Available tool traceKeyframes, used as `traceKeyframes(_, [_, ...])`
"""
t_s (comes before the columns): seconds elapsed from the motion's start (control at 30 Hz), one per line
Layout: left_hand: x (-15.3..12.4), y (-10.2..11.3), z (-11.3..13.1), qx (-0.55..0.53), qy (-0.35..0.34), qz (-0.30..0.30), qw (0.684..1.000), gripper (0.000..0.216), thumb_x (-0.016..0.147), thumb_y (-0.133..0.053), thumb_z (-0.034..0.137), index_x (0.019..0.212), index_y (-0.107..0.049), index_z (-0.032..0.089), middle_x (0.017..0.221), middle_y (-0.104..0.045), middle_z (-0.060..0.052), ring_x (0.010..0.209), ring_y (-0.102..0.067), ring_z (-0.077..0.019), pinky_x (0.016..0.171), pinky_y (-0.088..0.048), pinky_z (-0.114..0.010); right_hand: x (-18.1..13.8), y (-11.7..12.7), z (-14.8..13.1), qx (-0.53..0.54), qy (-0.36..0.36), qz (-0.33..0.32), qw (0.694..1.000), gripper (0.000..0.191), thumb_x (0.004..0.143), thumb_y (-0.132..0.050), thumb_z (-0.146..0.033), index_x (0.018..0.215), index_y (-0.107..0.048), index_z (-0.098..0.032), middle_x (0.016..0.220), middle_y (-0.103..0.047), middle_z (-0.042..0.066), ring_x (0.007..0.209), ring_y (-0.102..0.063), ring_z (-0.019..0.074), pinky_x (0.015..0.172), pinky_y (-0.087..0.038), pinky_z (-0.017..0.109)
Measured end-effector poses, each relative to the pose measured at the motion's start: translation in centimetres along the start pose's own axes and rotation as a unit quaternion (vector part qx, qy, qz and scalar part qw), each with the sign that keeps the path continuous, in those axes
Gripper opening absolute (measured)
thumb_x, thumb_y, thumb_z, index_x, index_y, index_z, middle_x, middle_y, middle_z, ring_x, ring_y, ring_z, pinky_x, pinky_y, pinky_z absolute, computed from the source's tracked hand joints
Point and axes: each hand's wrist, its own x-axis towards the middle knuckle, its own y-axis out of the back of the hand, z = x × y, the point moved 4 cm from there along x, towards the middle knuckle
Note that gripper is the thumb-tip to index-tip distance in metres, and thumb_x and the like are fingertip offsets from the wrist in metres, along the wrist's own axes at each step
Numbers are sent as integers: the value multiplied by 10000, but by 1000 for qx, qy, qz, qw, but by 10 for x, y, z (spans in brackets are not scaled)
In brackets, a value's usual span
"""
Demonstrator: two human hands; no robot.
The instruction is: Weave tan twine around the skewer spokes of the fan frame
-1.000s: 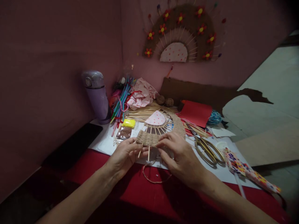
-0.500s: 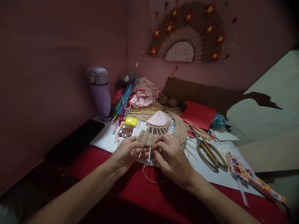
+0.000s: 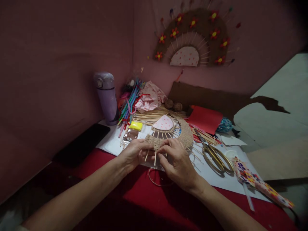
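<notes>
A half-round woven piece (image 3: 186, 131) of brown twine on thin wooden sticks lies tilted over the white paper, with a dotted pink fabric half-circle (image 3: 163, 123) at its centre. My left hand (image 3: 134, 155) grips its near left end, thumb on top and fingers beneath. Close beside it, my right hand (image 3: 176, 160) is closed at the woven edge, fingertips pinched near a protruding stick (image 3: 155, 158). Whatever lies between those fingertips is mostly hidden, though a loop of twine (image 3: 154, 181) hangs below onto the red surface.
Gold-handled scissors (image 3: 216, 160) lie to the right, near a flower-patterned glue gun (image 3: 260, 183). A purple bottle (image 3: 106, 98) and a black phone (image 3: 81, 144) are at the left. Behind are pipe cleaners (image 3: 130, 102), twine balls (image 3: 177, 106) and red sheets (image 3: 205, 118). A finished-looking half-round decoration (image 3: 202, 19) hangs on the wall.
The view has shifted slightly, so things sit a little lower and the left-side items farther right. Both hands stay at the woven piece in nearly the same pose.
</notes>
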Motion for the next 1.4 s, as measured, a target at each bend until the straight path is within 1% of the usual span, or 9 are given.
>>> traceKeyframes(0.1, [1,-6,1,26,-2,-23,999,314,574,-607,-3,884,-613,52,854,-666,-127,689,-639,-169,619,-513,-263,1,1,1,15,-6,8,1000,83,775,-525,-138,759,-596,-180,890,-531,56,897,-471,205,817,-368,377])
traceKeyframes(0.23, [3,-6,1,36,4,-7,999,379,517,-559,-31,885,-604,51,833,-672,-131,632,-634,-163,582,-498,-257,3,3,4,35,-10,26,999,75,780,-518,-135,747,-574,-173,864,-539,54,876,-482,197,797,-381,360])
traceKeyframes(0.4, [5,-5,1,48,2,3,999,345,495,-526,-21,821,-597,67,759,-670,-112,580,-624,-156,510,-472,-233,6,0,11,24,-34,30,999,80,796,-500,-119,810,-562,-168,835,-550,47,816,-499,179,747,-394,330])
traceKeyframes(0.6, [3,-6,1,41,-37,-3,998,240,519,-528,21,741,-590,92,635,-622,-44,513,-570,-117,456,-437,-211,5,-2,5,-36,-16,1,999,72,807,-523,-163,843,-584,-175,868,-555,55,857,-496,194,783,-389,346])
traceKeyframes(0.8, [2,-6,-1,43,-47,-2,998,315,524,-616,19,835,-606,67,728,-653,-81,551,-587,-127,468,-447,-212,5,-4,5,-61,-21,-2,998,46,799,-529,-163,817,-566,-183,853,-559,49,855,-500,194,777,-390,340])
traceKeyframes(0.93, [4,-5,-2,46,-46,3,998,327,506,-637,10,827,-603,59,713,-654,-82,534,-579,-121,455,-449,-204,7,-4,7,-70,-19,-11,997,57,812,-521,-177,839,-571,-184,857,-567,49,848,-504,191,777,-390,336])
traceKeyframes(1.17, [5,-4,-4,57,-56,14,997,294,486,-631,3,765,-585,82,679,-639,-57,513,-561,-112,443,-434,-207,8,-5,1,-147,19,-32,988,116,838,-494,-187,847,-607,-160,855,-588,78,829,-515,198,749,-393,335])
traceKeyframes(1.3, [3,-5,-4,55,-60,8,997,271,493,-633,7,743,-572,91,685,-639,-56,514,-561,-108,454,-432,-210,8,-8,-3,-219,58,-32,974,138,837,-494,-181,764,-608,-155,780,-590,81,752,-507,196,690,-380,329])
traceKeyframes(1.4, [2,-6,-3,54,-63,2,997,267,499,-640,14,746,-570,88,683,-638,-57,523,-569,-113,469,-437,-216,9,-10,-4,-237,71,-28,969,140,826,-509,-188,726,-603,-157,758,-594,74,725,-501,191,664,-373,321])
